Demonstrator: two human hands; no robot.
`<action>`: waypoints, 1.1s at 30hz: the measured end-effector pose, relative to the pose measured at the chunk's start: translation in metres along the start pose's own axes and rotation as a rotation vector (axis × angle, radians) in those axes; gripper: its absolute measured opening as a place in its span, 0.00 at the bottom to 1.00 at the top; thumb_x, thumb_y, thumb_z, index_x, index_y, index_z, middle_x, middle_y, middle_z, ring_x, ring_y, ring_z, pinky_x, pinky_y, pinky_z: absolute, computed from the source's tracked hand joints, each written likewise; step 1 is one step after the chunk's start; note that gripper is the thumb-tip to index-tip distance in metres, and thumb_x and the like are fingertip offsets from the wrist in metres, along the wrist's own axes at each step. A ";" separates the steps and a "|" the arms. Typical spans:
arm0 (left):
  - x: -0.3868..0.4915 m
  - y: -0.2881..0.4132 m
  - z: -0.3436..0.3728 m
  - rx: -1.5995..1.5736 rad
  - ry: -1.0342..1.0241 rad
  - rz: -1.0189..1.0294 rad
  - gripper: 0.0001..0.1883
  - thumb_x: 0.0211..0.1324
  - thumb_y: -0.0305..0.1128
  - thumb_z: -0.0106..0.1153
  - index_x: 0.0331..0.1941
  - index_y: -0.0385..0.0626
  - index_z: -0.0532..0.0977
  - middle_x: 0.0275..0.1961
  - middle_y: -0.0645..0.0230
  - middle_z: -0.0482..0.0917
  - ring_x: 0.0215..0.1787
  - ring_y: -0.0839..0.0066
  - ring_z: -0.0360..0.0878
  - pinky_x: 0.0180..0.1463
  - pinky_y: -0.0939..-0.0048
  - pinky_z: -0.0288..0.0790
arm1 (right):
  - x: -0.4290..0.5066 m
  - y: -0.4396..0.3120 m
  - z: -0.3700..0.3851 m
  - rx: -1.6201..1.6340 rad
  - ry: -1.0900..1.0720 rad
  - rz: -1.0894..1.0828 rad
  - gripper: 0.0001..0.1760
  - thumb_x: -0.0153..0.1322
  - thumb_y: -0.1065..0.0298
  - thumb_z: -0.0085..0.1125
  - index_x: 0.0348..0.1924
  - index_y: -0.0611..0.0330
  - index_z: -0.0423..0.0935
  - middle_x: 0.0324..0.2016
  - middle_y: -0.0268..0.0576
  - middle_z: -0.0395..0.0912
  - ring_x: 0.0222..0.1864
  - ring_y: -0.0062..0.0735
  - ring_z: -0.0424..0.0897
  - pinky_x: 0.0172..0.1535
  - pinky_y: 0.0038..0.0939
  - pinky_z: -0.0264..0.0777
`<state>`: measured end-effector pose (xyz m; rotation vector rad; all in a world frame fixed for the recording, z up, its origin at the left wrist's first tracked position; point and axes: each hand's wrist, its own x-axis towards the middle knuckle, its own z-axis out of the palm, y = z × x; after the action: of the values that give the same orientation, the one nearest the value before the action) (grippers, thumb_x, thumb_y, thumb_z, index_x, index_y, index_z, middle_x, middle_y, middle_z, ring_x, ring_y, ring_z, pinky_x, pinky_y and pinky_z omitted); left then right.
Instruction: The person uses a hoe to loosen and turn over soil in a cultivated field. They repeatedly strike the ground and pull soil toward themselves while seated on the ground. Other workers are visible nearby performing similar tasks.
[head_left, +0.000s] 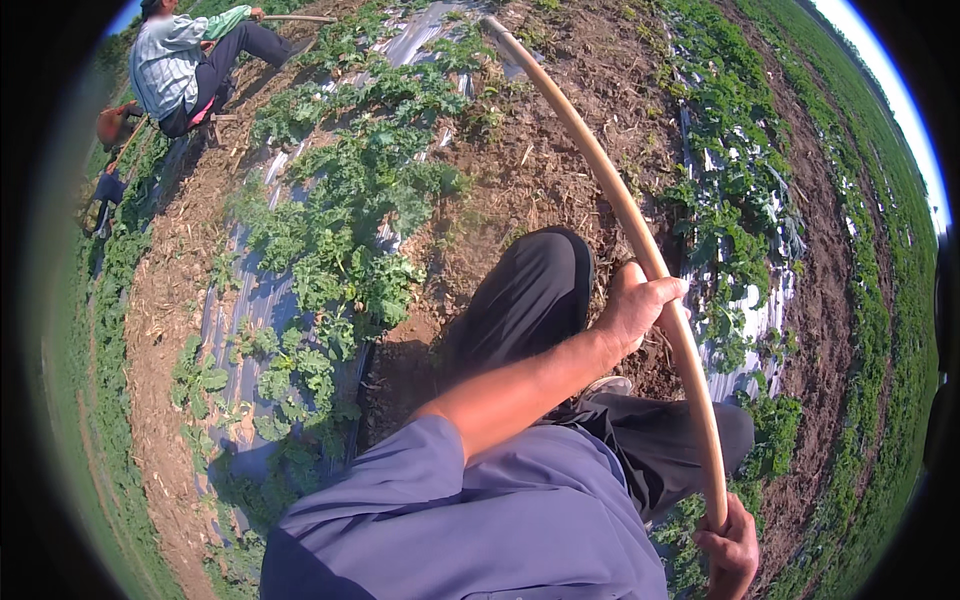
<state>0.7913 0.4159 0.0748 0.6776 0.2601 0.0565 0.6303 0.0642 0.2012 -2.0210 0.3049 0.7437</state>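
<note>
My left hand is wrapped around the middle of a long wooden tool handle, thumb across it. Lower down, near my right thigh, my right hand grips the handle's near end. The handle looks curved and reaches away from me to a spot among the plants at the top of the view. What tool head it carries cannot be made out. My bent legs in dark trousers lie beneath my forearm, and part of a shoe shows between them.
Leafy green crop plants grow through plastic mulch film on my left. Another planted row runs along my right. Dry, clumpy soil lies between. A seated person holds a wooden handle upper left; another person is partly visible beyond.
</note>
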 end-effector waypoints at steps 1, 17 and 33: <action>0.002 0.007 0.003 -0.020 -0.037 -0.010 0.12 0.63 0.28 0.68 0.39 0.33 0.73 0.33 0.59 0.82 0.30 0.63 0.89 0.33 0.60 0.86 | 0.004 -0.003 -0.020 -0.273 -0.013 0.009 0.32 0.52 0.69 0.71 0.50 0.68 0.78 0.25 0.29 0.73 0.27 0.20 0.72 0.32 0.26 0.66; -0.062 -0.003 -0.106 -0.448 0.612 -0.167 0.07 0.69 0.28 0.61 0.42 0.41 0.72 0.38 0.62 0.76 0.37 0.62 0.84 0.45 0.44 0.87 | -0.077 -0.100 -0.076 -1.447 0.750 -0.627 0.13 0.63 0.74 0.62 0.41 0.63 0.75 0.29 0.47 0.75 0.33 0.50 0.78 0.41 0.46 0.71; 0.038 0.058 -0.290 0.193 0.779 0.089 0.11 0.53 0.23 0.68 0.39 0.35 0.76 0.33 0.60 0.79 0.29 0.61 0.82 0.35 0.55 0.82 | -0.043 -0.021 0.002 -1.290 0.397 -0.328 0.14 0.58 0.74 0.72 0.33 0.61 0.76 0.29 0.53 0.79 0.32 0.63 0.81 0.38 0.55 0.73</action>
<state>0.7556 0.6438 -0.1141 0.8375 0.9937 0.3879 0.6062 0.0737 0.2415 -3.3205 -0.4190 0.2896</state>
